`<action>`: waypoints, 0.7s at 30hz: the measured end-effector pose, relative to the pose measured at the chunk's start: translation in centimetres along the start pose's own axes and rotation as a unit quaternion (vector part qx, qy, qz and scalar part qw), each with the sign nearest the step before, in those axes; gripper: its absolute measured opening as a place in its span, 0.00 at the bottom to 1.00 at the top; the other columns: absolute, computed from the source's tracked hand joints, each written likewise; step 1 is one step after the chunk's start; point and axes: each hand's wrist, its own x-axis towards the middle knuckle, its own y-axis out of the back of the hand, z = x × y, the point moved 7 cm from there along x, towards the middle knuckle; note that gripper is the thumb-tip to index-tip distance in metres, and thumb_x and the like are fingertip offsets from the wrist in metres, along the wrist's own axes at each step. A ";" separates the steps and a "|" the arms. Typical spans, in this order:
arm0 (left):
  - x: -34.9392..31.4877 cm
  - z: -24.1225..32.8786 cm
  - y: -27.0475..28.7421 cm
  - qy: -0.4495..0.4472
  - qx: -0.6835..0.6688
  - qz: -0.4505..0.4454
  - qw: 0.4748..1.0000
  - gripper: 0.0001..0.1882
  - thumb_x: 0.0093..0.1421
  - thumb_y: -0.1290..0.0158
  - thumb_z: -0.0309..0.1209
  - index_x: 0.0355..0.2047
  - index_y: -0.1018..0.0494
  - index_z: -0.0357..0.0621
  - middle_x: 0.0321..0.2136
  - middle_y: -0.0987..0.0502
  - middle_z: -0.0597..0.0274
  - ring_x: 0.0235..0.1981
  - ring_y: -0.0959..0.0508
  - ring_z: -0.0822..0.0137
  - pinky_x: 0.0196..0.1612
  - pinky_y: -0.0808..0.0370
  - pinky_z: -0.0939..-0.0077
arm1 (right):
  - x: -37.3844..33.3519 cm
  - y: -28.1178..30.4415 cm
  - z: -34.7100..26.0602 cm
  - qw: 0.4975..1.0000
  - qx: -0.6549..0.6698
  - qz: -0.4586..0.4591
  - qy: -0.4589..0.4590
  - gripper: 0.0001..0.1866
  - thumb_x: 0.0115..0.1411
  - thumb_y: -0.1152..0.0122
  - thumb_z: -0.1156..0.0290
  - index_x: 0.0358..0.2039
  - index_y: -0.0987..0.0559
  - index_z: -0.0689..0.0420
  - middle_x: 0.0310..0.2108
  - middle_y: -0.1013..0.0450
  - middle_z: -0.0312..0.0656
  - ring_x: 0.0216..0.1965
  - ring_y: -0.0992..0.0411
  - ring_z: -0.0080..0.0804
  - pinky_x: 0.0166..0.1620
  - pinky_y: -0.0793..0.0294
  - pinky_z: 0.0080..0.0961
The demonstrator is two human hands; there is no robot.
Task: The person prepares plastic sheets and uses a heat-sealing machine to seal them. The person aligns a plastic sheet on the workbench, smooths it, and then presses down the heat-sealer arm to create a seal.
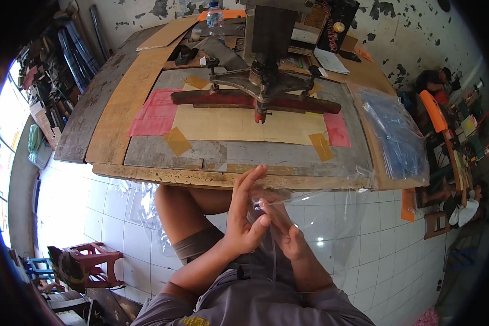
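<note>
In front of the table edge, my left hand (243, 214) is raised with its fingers stretched upward and its thumb apart. Close beside it, my right hand (289, 238) has a clear plastic sheet (331, 209) against its fingers, partly seen through the film. The sheet spreads out to the right and hangs down between my forearms. Glare blurs where it meets each hand. Beyond my hands stands a press with a long red bar (214, 98) above a beige board (228, 125), which is taped to a grey metal plate (146, 153).
A stack of clear bluish plastic sheets (394, 136) lies on the table's right side. A water bottle (214, 19) stands at the back. More plastic (149, 212) hangs by my left knee. A red stool (98, 263) is at lower left. Other people sit at far right.
</note>
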 end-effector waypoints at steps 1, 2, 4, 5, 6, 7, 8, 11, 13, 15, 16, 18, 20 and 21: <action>0.0 0.0 0.0 -0.005 0.007 0.000 1.000 0.52 0.65 0.47 0.63 0.73 0.45 0.32 0.67 0.37 0.42 0.67 0.33 0.49 0.68 0.37 0.54 | -0.1 -0.1 0.1 1.000 -0.005 0.004 -0.002 0.45 0.75 0.81 0.34 0.73 0.32 0.53 0.75 0.48 0.52 0.75 0.50 0.50 0.75 0.57 0.49; -0.1 -0.1 0.0 -0.009 0.013 0.001 1.000 0.52 0.65 0.46 0.63 0.73 0.46 0.32 0.67 0.37 0.41 0.66 0.33 0.49 0.68 0.36 0.54 | -0.2 -0.2 0.1 1.000 -0.011 0.006 -0.004 0.43 0.76 0.79 0.35 0.73 0.31 0.53 0.75 0.48 0.52 0.75 0.50 0.50 0.75 0.56 0.49; -0.2 -0.1 -0.1 -0.006 0.006 0.010 1.000 0.55 0.64 0.47 0.65 0.74 0.47 0.31 0.66 0.36 0.42 0.66 0.32 0.50 0.68 0.37 0.54 | -0.3 -0.1 0.2 0.999 -0.031 -0.005 -0.011 0.42 0.76 0.76 0.36 0.72 0.30 0.52 0.76 0.50 0.52 0.75 0.51 0.50 0.75 0.55 0.50; -0.2 0.1 0.0 0.002 -0.005 0.020 1.000 0.56 0.64 0.48 0.68 0.74 0.48 0.31 0.66 0.35 0.42 0.66 0.32 0.50 0.68 0.37 0.53 | -0.1 -0.2 0.1 0.999 -0.035 -0.016 -0.008 0.41 0.76 0.74 0.37 0.72 0.30 0.52 0.76 0.50 0.53 0.76 0.51 0.50 0.75 0.54 0.51; -0.1 0.2 -0.3 0.010 -0.011 0.025 1.000 0.58 0.63 0.49 0.70 0.75 0.48 0.31 0.66 0.35 0.43 0.66 0.32 0.51 0.68 0.38 0.53 | 0.8 -0.2 -0.7 0.999 -0.024 -0.033 0.013 0.40 0.76 0.73 0.37 0.72 0.29 0.51 0.76 0.50 0.53 0.76 0.51 0.50 0.75 0.54 0.51; 0.0 0.1 -0.5 0.011 -0.001 0.013 1.000 0.59 0.63 0.49 0.70 0.75 0.49 0.31 0.65 0.34 0.43 0.65 0.31 0.51 0.69 0.38 0.53 | 1.3 -0.1 -1.2 0.998 -0.014 -0.050 0.034 0.39 0.77 0.72 0.38 0.71 0.29 0.51 0.76 0.50 0.54 0.76 0.51 0.50 0.75 0.53 0.51; 0.1 0.1 -0.7 0.013 0.009 0.002 1.000 0.60 0.62 0.48 0.71 0.75 0.49 0.31 0.65 0.34 0.43 0.65 0.31 0.51 0.69 0.38 0.53 | 1.3 0.2 -1.3 0.998 0.009 -0.045 0.042 0.39 0.76 0.71 0.37 0.71 0.28 0.51 0.76 0.51 0.54 0.76 0.51 0.50 0.75 0.52 0.51; 0.3 0.1 -0.5 0.015 0.016 -0.001 1.000 0.61 0.61 0.47 0.71 0.75 0.49 0.31 0.65 0.34 0.43 0.65 0.31 0.51 0.68 0.38 0.52 | 1.5 0.2 -1.6 0.996 0.057 -0.039 0.047 0.38 0.76 0.67 0.37 0.69 0.27 0.52 0.75 0.52 0.54 0.75 0.50 0.50 0.74 0.50 0.48; 0.4 -0.1 -0.6 0.016 0.012 -0.003 1.000 0.59 0.60 0.43 0.66 0.75 0.49 0.32 0.65 0.34 0.42 0.65 0.31 0.51 0.68 0.37 0.53 | 1.2 0.2 -1.2 0.996 0.079 -0.030 0.040 0.39 0.76 0.66 0.38 0.69 0.27 0.54 0.75 0.52 0.54 0.75 0.49 0.49 0.74 0.50 0.46; 0.8 -0.2 -0.5 0.014 0.002 -0.012 1.000 0.56 0.59 0.37 0.56 0.76 0.49 0.34 0.64 0.35 0.41 0.65 0.32 0.49 0.68 0.37 0.56 | -0.3 0.3 0.9 0.992 0.126 -0.010 0.028 0.39 0.77 0.68 0.41 0.69 0.31 0.61 0.75 0.47 0.54 0.76 0.50 0.47 0.75 0.49 0.46; 0.9 -0.2 -0.4 0.015 0.012 -0.016 1.000 0.56 0.59 0.37 0.56 0.76 0.49 0.35 0.64 0.35 0.41 0.65 0.32 0.50 0.68 0.37 0.56 | -0.8 0.3 1.3 0.989 0.147 -0.004 0.018 0.39 0.77 0.69 0.42 0.70 0.32 0.63 0.75 0.46 0.53 0.76 0.49 0.45 0.75 0.49 0.46; 1.1 -0.1 -0.3 0.018 0.034 -0.024 0.999 0.56 0.58 0.36 0.54 0.76 0.49 0.36 0.63 0.34 0.41 0.65 0.32 0.50 0.67 0.36 0.57 | -1.5 0.3 1.8 0.983 0.185 0.004 -0.007 0.39 0.78 0.71 0.44 0.71 0.36 0.66 0.75 0.44 0.51 0.76 0.48 0.42 0.74 0.47 0.44; 1.1 0.3 -0.2 0.013 0.049 -0.020 0.998 0.55 0.58 0.36 0.53 0.76 0.49 0.37 0.63 0.34 0.42 0.64 0.31 0.50 0.67 0.35 0.58 | -1.4 0.1 1.7 0.975 0.222 -0.012 -0.017 0.40 0.78 0.72 0.44 0.72 0.38 0.66 0.75 0.44 0.49 0.76 0.47 0.41 0.74 0.46 0.42; 1.1 0.4 -0.1 0.011 0.056 -0.020 0.998 0.55 0.58 0.36 0.53 0.76 0.48 0.37 0.62 0.33 0.42 0.64 0.31 0.50 0.66 0.34 0.58 | -1.2 0.1 1.5 0.970 0.240 -0.028 -0.012 0.40 0.78 0.73 0.43 0.72 0.38 0.66 0.75 0.44 0.49 0.76 0.47 0.40 0.74 0.46 0.41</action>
